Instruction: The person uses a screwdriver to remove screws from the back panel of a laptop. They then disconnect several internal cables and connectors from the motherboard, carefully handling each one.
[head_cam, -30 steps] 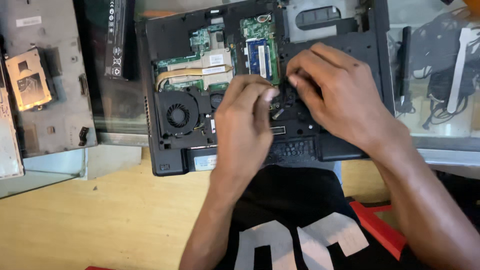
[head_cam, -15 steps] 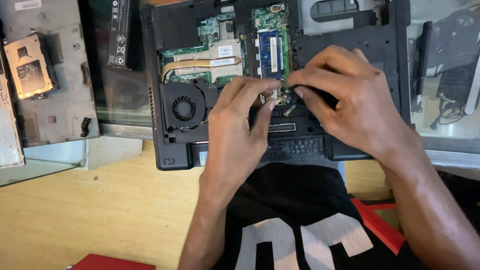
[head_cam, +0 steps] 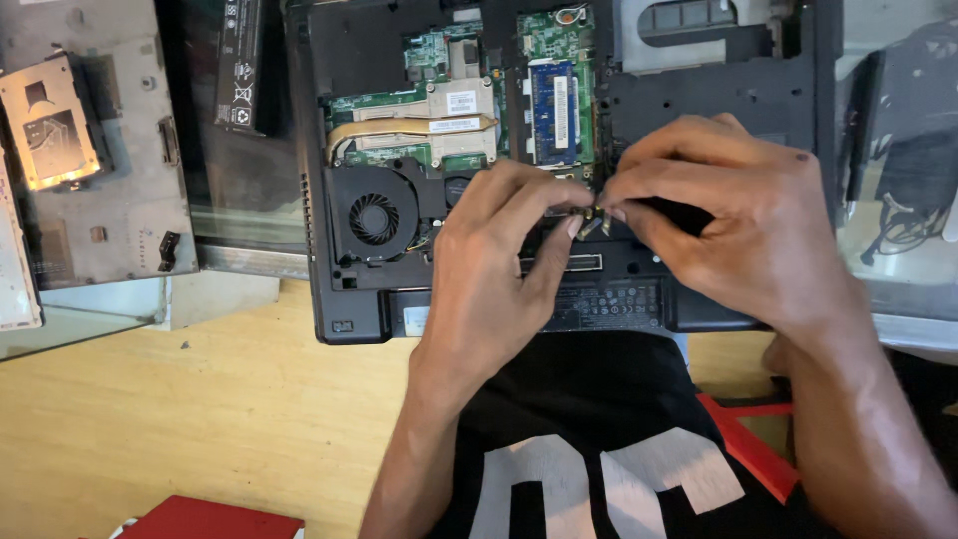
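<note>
Both hands pinch together over the opened laptop's insides.

The black laptop [head_cam: 559,150] lies bottom-up on the wooden table [head_cam: 180,429], cover off. Its bay holds a green circuit board [head_cam: 437,60], a copper heat pipe [head_cam: 399,130], a round fan [head_cam: 374,218] and a blue memory stick [head_cam: 554,110]. The left hand [head_cam: 499,269] has fingers curled, tips closed on a small metal part [head_cam: 591,215]. The right hand [head_cam: 728,230] meets it there, fingertips pinched on the same piece, just right of the fan.
</note>
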